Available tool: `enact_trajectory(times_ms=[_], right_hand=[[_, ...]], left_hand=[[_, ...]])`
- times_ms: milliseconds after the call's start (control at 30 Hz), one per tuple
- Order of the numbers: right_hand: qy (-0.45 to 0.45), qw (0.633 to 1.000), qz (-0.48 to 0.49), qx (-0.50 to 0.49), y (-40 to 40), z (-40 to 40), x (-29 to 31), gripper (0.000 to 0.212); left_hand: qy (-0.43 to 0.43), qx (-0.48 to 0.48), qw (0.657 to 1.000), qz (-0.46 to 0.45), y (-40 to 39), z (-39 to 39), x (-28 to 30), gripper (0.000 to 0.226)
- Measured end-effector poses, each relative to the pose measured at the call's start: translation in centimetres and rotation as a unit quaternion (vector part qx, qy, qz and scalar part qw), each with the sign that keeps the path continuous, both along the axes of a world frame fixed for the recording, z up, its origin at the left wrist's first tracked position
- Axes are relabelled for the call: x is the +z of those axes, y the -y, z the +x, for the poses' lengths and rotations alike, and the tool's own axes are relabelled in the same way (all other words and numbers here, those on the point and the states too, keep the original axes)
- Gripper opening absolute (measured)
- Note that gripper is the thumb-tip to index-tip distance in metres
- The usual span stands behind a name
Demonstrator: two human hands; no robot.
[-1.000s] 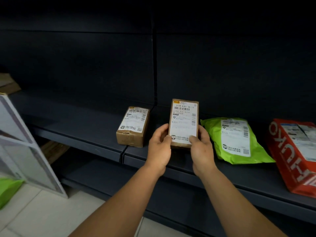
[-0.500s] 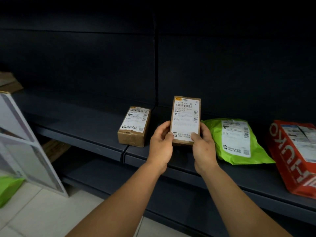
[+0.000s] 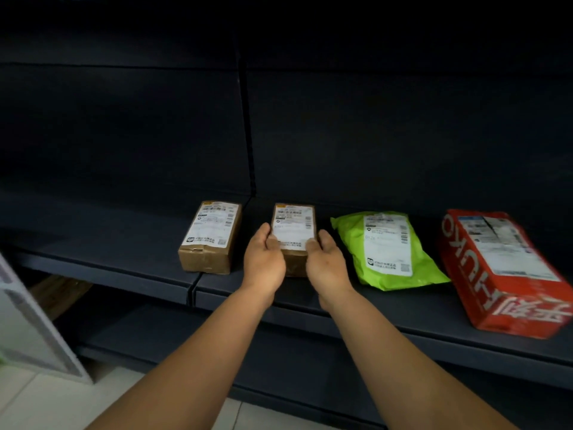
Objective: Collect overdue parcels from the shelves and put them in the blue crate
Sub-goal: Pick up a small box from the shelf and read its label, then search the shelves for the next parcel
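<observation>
The small brown cardboard parcel [image 3: 294, 235] with a white label is lying flat on the dark metal shelf [image 3: 356, 301], long axis running near to far; its label print is blurring and its near end is hiding behind the hands. The left hand [image 3: 263, 262] and right hand [image 3: 325, 262] are gripping its sides, thumbs resting on top.
</observation>
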State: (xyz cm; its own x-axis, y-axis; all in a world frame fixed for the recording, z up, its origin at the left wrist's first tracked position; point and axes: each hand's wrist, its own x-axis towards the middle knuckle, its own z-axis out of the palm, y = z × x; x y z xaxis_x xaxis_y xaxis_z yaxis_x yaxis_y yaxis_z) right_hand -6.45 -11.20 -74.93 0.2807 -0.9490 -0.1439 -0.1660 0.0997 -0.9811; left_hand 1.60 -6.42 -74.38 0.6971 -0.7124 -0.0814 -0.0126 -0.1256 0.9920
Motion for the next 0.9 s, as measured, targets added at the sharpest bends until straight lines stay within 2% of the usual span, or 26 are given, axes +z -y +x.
enact_trajectory(times_ms=[167, 300, 433, 533, 700, 900], right_hand=[[-0.019, 0.997, -0.076, -0.005, 0.3, -0.8, 1.1, 0.055], [-0.012, 0.989, -0.142, -0.035, 0.9, -2.3, 2.5, 0.052], [-0.021, 0.979, -0.188, -0.077, 2.0, -5.0, 3.7, 0.049], [-0.044, 0.974, -0.195, -0.108, 3.3, -7.3, 3.6, 0.051], [-0.104, 0.971, -0.161, -0.145, 5.6, -10.5, 2.2, 0.056], [-0.153, 0.976, -0.079, -0.133, 6.6, -12.7, 0.6, 0.063]], left_hand=[[0.115, 0.010, 0.993, -0.019, 0.6, -1.0, 1.5, 0.048], [0.160, -0.017, 0.986, -0.050, 1.6, -3.1, 2.7, 0.048], [0.126, -0.078, 0.986, -0.077, 3.1, -5.7, 2.7, 0.050], [0.093, -0.114, 0.987, -0.057, 4.2, -7.1, 1.9, 0.053], [0.061, -0.131, 0.989, -0.007, 4.8, -8.1, 0.3, 0.053], [0.008, -0.144, 0.989, 0.037, 4.9, -8.4, -0.8, 0.057]])
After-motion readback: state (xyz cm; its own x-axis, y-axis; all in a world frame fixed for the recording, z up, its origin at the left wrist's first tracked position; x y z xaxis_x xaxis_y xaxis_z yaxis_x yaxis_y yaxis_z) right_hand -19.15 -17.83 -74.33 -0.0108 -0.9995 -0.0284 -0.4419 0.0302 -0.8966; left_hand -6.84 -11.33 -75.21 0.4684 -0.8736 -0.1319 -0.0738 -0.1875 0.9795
